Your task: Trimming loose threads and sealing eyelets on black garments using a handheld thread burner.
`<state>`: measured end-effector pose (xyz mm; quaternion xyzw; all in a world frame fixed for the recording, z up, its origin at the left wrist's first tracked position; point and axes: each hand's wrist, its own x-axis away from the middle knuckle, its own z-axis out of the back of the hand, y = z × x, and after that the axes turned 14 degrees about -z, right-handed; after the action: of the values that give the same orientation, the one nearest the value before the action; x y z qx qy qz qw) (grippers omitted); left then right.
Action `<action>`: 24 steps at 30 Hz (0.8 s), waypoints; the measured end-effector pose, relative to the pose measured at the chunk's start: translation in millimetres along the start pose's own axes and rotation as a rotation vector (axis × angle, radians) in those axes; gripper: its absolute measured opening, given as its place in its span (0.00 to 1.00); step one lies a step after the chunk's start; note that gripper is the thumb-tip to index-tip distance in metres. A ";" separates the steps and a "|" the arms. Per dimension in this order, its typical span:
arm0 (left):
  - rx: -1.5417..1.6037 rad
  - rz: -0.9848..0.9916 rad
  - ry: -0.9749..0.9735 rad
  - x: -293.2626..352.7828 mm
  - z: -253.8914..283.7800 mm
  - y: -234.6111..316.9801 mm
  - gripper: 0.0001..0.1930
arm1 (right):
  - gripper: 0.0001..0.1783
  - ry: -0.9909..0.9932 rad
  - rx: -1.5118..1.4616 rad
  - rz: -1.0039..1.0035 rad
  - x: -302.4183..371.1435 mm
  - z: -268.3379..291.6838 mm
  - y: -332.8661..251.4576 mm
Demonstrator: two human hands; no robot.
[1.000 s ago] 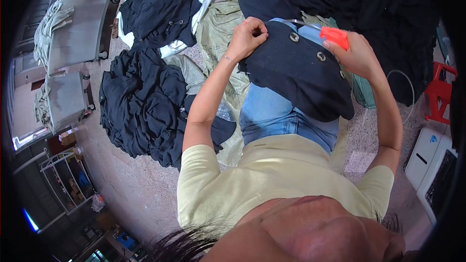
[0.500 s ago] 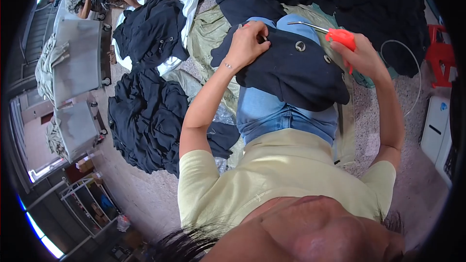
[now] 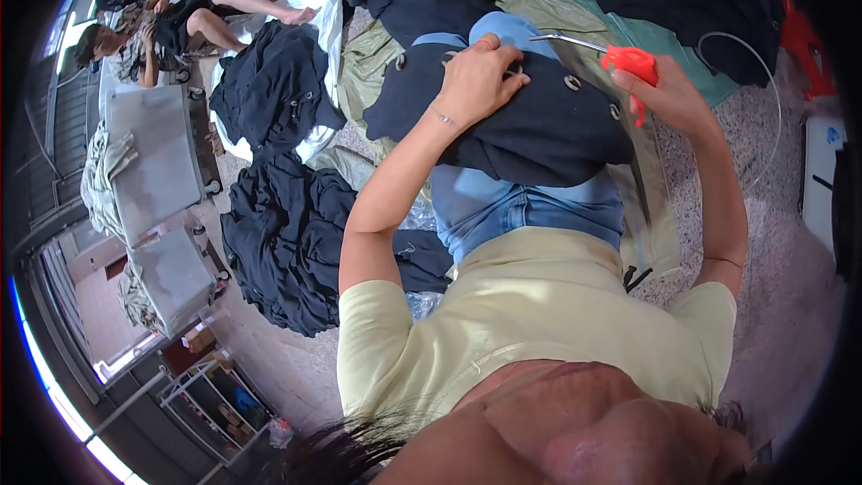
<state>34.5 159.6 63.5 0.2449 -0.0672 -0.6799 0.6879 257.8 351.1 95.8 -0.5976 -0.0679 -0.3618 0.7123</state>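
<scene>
A dark navy cloth (image 3: 539,130) with metal eyelets along its far edge lies across my lap. My left hand (image 3: 480,79) is closed on that edge, with thumb and fingers bent together over the fabric. One eyelet (image 3: 572,83) shows to the right of it and another (image 3: 615,111) farther right; two more sit on its left. Above the cloth's right part, my right hand (image 3: 669,94) grips a red-handled air blow gun (image 3: 628,63). Its thin bent metal nozzle points left, apart from the cloth, with the tip beyond the far edge.
Piles of dark cloth (image 3: 287,242) lie to my left, and more dark fabric (image 3: 664,0) spreads ahead. A pale hose (image 3: 774,117) curves over the floor at right, near a red stool (image 3: 804,45). Grey carts (image 3: 153,157) and a seated person (image 3: 135,45) are at far left.
The cloth has shifted left under my left hand, bringing eyelets into view on that hand's left. The blow gun stays raised in my right hand. The view has turned slightly.
</scene>
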 end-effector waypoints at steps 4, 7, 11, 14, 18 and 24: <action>0.259 0.069 -0.136 -4.4 -6.3 -10.7 0.13 | 0.22 0.034 0.007 -0.104 15.8 14.0 15.9; 0.333 0.118 -0.106 3.7 -9.3 -9.4 0.14 | 0.23 0.040 0.099 -0.110 16.9 14.0 23.2; 0.349 0.182 -0.108 4.7 -9.0 -3.4 0.14 | 0.24 0.037 0.174 -0.099 12.4 6.2 20.0; 0.259 0.111 -0.121 8.1 -12.8 -6.3 0.14 | 0.18 -0.060 0.194 -0.040 8.2 4.5 28.0; -0.048 -0.206 0.048 -16.7 -10.5 24.7 0.13 | 0.23 -0.041 -0.089 -0.093 18.2 12.6 51.0; -0.031 -0.192 -0.315 -43.2 -54.6 36.4 0.14 | 0.22 0.061 -0.236 -0.094 43.1 33.9 93.4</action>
<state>87.7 213.3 41.8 0.1300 -0.1397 -0.7735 0.6044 356.4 365.2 53.1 -0.6622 -0.0312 -0.4185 0.6208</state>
